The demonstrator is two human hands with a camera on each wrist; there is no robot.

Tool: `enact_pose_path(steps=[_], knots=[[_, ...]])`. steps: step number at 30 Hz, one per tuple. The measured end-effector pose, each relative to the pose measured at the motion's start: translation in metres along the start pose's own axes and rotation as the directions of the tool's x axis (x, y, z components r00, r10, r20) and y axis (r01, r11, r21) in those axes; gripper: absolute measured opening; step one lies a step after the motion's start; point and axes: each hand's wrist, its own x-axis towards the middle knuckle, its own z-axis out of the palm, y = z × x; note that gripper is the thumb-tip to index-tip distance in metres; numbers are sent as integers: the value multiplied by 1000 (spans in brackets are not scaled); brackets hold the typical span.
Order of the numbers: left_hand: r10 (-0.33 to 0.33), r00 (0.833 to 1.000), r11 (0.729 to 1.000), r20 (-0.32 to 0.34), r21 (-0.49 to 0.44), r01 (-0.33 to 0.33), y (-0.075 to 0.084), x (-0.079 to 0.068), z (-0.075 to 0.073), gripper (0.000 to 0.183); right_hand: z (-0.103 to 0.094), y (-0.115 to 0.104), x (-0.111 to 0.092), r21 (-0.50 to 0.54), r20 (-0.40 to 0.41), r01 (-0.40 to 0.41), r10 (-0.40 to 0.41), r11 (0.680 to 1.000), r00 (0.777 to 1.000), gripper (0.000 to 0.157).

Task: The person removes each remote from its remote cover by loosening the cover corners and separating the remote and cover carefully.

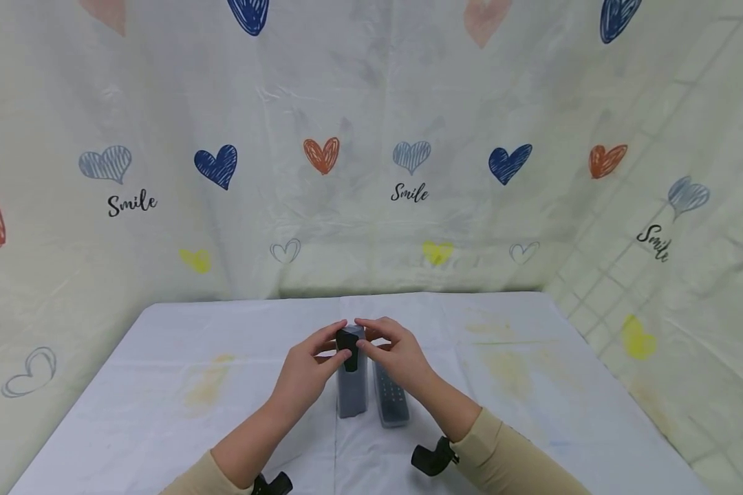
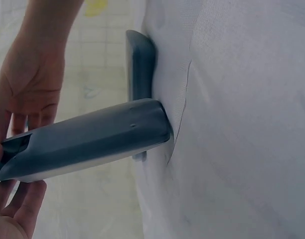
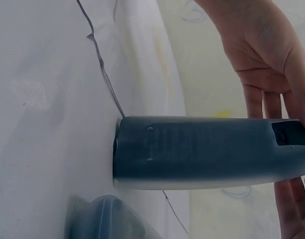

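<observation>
Between both hands a dark grey remote control (image 1: 351, 395) stands tilted on its lower end, which meets the white cloth. Near its upper end is a black recess (image 3: 292, 133). My left hand (image 1: 306, 370) pinches the upper end from the left, its thumb over the black part. From the right, my right hand (image 1: 404, 354) holds the same end between thumb and fingers. Just right of it lies a second remote control (image 1: 393, 404) with rows of small light buttons, partly hidden by the right hand. In the left wrist view this second remote control (image 2: 141, 64) appears behind the held one.
A white cloth (image 1: 161, 385) with yellowish stains and creases covers the table. Behind it hangs a pale sheet (image 1: 359, 227) printed with hearts and "Smile". Black wrist cameras (image 1: 432, 457) sit at both sleeves, close over the table's near side.
</observation>
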Motion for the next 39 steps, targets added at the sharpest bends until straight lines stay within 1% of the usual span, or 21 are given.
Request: enact_pose_path(steps=[5,10,17,21,25,28,31,33,36,39], knots=[[19,1000,999,-16,37,-19,2,0,0,51,0,-4,0,-40,-14,15,-15,999,1000,37],[26,999,998,-23,49,-25,3,0,1,50,1,-9,0,-95,-32,39,-42,995,999,34],[28,1000,998,-13,54,-27,2,0,1,50,4,-10,3,-171,-74,51,-65,984,995,33],[27,1000,998,-6,57,-27,2,-1,0,52,6,-10,3,-197,-90,85,-104,977,990,32],[45,999,996,-4,81,-45,0,0,1,53,7,-12,2,-232,-104,132,-159,964,982,30],[63,998,993,-3,96,-63,0,0,1,52,8,-13,2,-261,-105,141,-173,955,979,27],[77,997,993,2,95,-76,1,0,1,50,7,-13,3,-260,-101,121,-151,958,983,24],[86,996,993,7,87,-86,1,0,1,50,7,-13,5,-232,-98,98,-124,968,988,22],[90,996,993,10,78,-90,1,1,0,49,6,-15,7,-157,-93,45,-60,987,994,20],[95,995,992,15,76,-96,1,1,0,49,6,-17,8,-74,-93,-27,20,997,995,19]])
